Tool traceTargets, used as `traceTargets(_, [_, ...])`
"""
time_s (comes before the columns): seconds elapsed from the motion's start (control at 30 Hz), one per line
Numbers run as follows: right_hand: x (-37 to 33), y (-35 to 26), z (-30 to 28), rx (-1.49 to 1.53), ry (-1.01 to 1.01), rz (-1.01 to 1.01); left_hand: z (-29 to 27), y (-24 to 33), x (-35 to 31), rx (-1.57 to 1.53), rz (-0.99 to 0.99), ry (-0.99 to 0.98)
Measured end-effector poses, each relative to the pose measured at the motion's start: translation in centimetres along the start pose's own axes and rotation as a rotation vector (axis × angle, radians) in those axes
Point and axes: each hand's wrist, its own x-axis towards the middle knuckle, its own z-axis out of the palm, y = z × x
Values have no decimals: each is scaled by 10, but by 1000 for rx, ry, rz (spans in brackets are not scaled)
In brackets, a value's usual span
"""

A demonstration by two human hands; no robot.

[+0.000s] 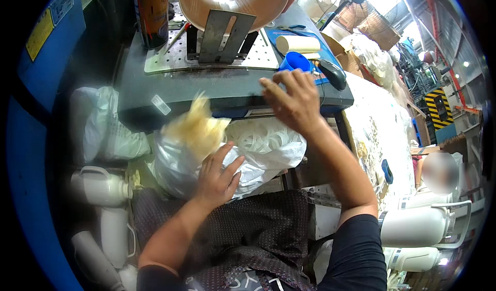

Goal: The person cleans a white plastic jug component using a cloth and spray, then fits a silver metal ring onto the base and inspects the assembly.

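Observation:
My left hand [219,180] lies with fingers spread on the white plastic bag [276,156] above my lap. Several translucent white rings [258,138] show in the bag's mouth. Just past my left fingertips is a crumpled yellowish cloth-like piece [194,128], smeared by motion; I cannot make out its kind. My right hand [295,102] is raised over the front edge of the dark machine table [206,87], its fingers loosely bent and apart, with nothing visible in them. Right behind its fingers stands a blue cup [294,62].
On the table are a perforated metal plate [160,61], an upright slotted bracket [225,35], a large round bowl-like part [237,2], a can [151,14] and a black mouse-shaped object [332,74]. White jugs lie left [101,185] and right [413,226]. Another person [418,172] is far right.

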Motion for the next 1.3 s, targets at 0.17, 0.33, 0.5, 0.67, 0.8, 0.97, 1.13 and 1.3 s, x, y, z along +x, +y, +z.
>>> traceTargets(0.17, [23, -78, 10, 622, -109, 140, -20, -8, 0, -146, -112, 274])
traceTargets(0.33, [35, -151, 42, 824, -311, 210, -47, 2, -33, -721, -712, 182])
traceTargets(0.5, [7, -156, 20, 767, -50, 352, -122, 49, -78, -323, -562, 138])
traceTargets(0.67, [-34, -180, 10, 618, -183, 574, -152, -10, -207, -158, -900, 630])
traceTargets(0.8, [-80, -191, 27, 522, -261, 547, -129, -99, -344, 71, -1262, 356])
traceTargets(0.97, [-102, -195, 53, 383, -64, 504, -88, -190, -393, 160, -1554, 132])
traceTargets(1.13, [-150, -182, 58, 324, -118, 554, -61, -262, -386, 497, -1553, -77])
traceTargets(1.3, [-145, -197, 58, 273, -72, 732, -71, -300, -356, 361, -2061, -7])
